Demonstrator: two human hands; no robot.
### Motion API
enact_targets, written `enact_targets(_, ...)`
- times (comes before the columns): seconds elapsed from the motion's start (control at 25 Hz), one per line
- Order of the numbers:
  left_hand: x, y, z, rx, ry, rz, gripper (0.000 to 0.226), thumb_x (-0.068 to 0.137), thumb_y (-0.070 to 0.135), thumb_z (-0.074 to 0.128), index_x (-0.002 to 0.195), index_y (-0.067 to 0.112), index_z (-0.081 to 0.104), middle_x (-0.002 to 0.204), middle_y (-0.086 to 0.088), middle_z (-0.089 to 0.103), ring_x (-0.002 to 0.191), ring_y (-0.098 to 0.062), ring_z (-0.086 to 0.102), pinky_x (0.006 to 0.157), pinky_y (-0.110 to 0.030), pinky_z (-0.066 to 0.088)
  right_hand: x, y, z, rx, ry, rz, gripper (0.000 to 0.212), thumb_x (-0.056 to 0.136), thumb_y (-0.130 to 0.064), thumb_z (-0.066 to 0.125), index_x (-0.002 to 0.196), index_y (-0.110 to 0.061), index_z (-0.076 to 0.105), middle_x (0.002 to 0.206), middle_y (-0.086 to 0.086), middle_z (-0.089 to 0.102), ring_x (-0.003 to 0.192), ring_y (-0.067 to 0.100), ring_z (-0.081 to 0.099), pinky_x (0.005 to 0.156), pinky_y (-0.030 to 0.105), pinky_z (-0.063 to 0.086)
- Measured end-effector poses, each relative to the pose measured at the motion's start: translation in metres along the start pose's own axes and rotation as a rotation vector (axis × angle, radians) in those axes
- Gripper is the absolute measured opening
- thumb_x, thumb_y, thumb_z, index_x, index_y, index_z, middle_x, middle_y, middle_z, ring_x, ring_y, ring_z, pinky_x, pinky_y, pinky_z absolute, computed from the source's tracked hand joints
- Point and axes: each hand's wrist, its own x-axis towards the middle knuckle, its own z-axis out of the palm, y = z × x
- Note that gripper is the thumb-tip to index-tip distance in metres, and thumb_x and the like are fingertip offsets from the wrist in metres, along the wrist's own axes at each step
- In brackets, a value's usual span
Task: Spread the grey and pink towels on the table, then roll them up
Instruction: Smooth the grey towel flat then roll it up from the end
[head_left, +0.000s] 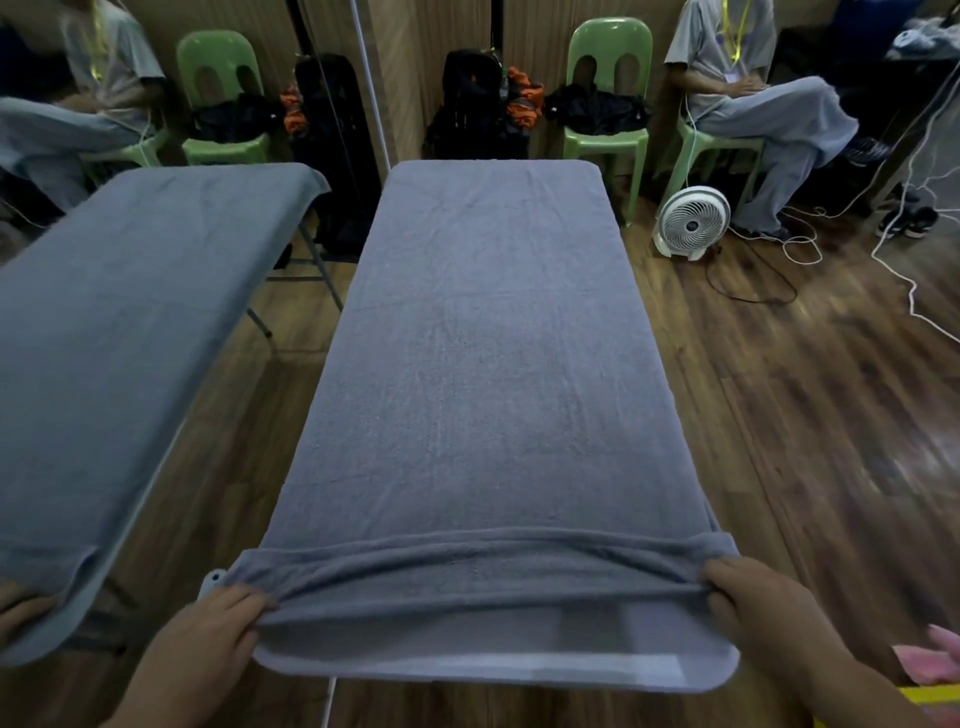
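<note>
The room has a dark wooden floor (779, 389) and wood-panelled walls. A narrow tabletop stands in the middle of it, hidden under the cloth on it.

The grey towel (483, 364) lies flat along that tabletop. Its long axis runs straight away from the person, and its far short end points at the back wall. The near end is turned back on itself into a loose, creased fold across the full width. Under the fold a flat layer with a paler hem reaches the near edge.

The left hand (208, 639) grips the left end of the fold, its fingers (249, 597) curled over the bunched cloth. The right hand (769, 618) grips the right end the same way. The two hands sit at opposite corners, with the fold stretched between them.

Just right of the right fingers, at the picture's lower edge, is a bit of the pink towel (930, 662). It is crumpled and mostly cut off. Beyond the left fingers a second grey cloth (119, 312) covers another long surface that runs the same way. Part of another hand (21, 608) touches its near corner.

Far ahead of the right fingers a white fan (693, 221) stands on the floor beside a green chair (608, 78) with dark bags on it. White cables (904, 270) trail across the boards nearby. A seated person in grey clothes (769, 104) is behind the fan. Another green chair (218, 67) and another seated person (78, 104) are far ahead of the left fingers.
</note>
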Motion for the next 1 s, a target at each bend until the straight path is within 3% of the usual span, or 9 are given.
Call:
enact_targets(0.16, 0.019, -0.008, -0.030, 0.037, 0.031, -0.141, 0.035, 0.075, 0.014, 0.078, 0.083, 0.041, 0.058, 0.079, 0.016, 0.060, 0.070, -0.007, 0.056, 0.056, -0.025, 0.041, 0.020, 0.005, -0.034, 0.050, -0.106, 0.027, 0.015, 0.085, -0.021, 0.060, 0.079, -0.034, 0.061, 0.080, -0.018, 0.061, 0.074, 0.002, 0.056, 0.065, 0.026, 0.051)
enact_targets(0.28, 0.064, -0.001, -0.058, 0.031, 0.031, -0.168, 0.025, 0.089, 0.023, 0.065, 0.088, 0.045, 0.053, 0.083, 0.019, 0.057, 0.074, 0.000, 0.053, 0.060, -0.021, 0.040, 0.056, 0.009, -0.055, 0.036, -0.091, 0.108, 0.012, 0.083, -0.022, 0.057, 0.080, -0.032, 0.064, 0.079, -0.014, 0.065, 0.072, 0.006, 0.058, 0.065, 0.033, 0.051)
enact_targets(0.44, 0.119, -0.007, -0.049, 0.135, 0.094, -0.161, 0.028, 0.089, 0.029, 0.061, 0.115, 0.036, 0.058, 0.113, 0.005, 0.066, 0.098, -0.014, 0.059, 0.080, -0.033, 0.051, 0.094, -0.004, -0.052, -0.131, 0.177, 0.167, 0.020, 0.074, -0.020, 0.061, 0.092, -0.021, 0.071, 0.093, 0.004, 0.067, 0.083, 0.029, 0.061, 0.066, 0.038, 0.051)
enact_targets(0.56, 0.125, 0.063, -0.011, 0.029, 0.090, 0.109, 0.056, 0.075, 0.032, 0.061, 0.130, 0.025, 0.057, 0.132, -0.002, 0.060, 0.119, -0.025, 0.056, 0.100, -0.047, 0.046, 0.090, -0.096, -0.014, -0.153, 0.353, -0.220, 0.027, 0.069, -0.020, 0.060, 0.092, -0.014, 0.072, 0.097, 0.011, 0.069, 0.086, 0.035, 0.066, 0.071, 0.041, 0.058)
enact_targets(0.68, 0.110, 0.133, 0.031, 0.016, -0.049, 0.497, 0.071, 0.070, 0.039, 0.058, 0.140, 0.029, 0.050, 0.147, 0.005, 0.051, 0.135, -0.019, 0.047, 0.113, -0.040, 0.035, 0.077, -0.193, 0.054, -0.118, 0.042, -0.517, 0.058, 0.068, -0.037, 0.052, 0.126, -0.027, 0.058, 0.136, 0.001, 0.059, 0.122, 0.021, 0.057, 0.097, 0.036, 0.050)
enact_targets(0.76, 0.113, 0.114, 0.034, 0.000, -0.083, 0.503, 0.072, 0.070, 0.039, 0.054, 0.141, 0.028, 0.051, 0.149, 0.005, 0.049, 0.137, -0.019, 0.045, 0.115, -0.035, 0.020, 0.077, -0.170, 0.072, -0.093, -0.026, -0.497, 0.070, 0.068, -0.038, 0.055, 0.138, -0.032, 0.046, 0.150, -0.003, 0.046, 0.135, 0.018, 0.046, 0.108, 0.036, 0.042)
enact_targets(0.84, 0.112, 0.063, 0.031, 0.025, -0.055, 0.373, 0.070, 0.072, 0.037, 0.049, 0.142, 0.028, 0.051, 0.148, 0.004, 0.050, 0.135, -0.021, 0.048, 0.115, -0.033, 0.013, 0.074, -0.103, 0.065, -0.082, 0.020, -0.317, 0.071, 0.072, -0.029, 0.052, 0.142, -0.032, 0.044, 0.155, -0.005, 0.038, 0.140, 0.019, 0.039, 0.115, 0.035, 0.030)
enact_targets(0.92, 0.109, 0.021, 0.019, 0.070, -0.030, 0.239, 0.066, 0.076, 0.038, 0.045, 0.140, 0.028, 0.052, 0.145, 0.002, 0.053, 0.132, -0.023, 0.050, 0.113, -0.040, 0.027, 0.066, -0.041, 0.042, -0.104, 0.031, -0.135, 0.070, 0.078, -0.016, 0.053, 0.145, -0.029, 0.043, 0.156, -0.009, 0.030, 0.144, 0.017, 0.032, 0.119, 0.032, 0.020)
enact_targets(1.0, 0.109, 0.012, 0.010, 0.036, -0.078, 0.169, 0.059, 0.079, 0.038, 0.042, 0.135, 0.028, 0.059, 0.139, 0.003, 0.058, 0.126, -0.022, 0.054, 0.102, -0.045, 0.046, 0.064, -0.011, 0.027, -0.052, 0.029, -0.039, 0.065, 0.075, -0.007, 0.063, 0.137, -0.026, 0.055, 0.148, -0.008, 0.045, 0.136, 0.018, 0.044, 0.114, 0.033, 0.029)
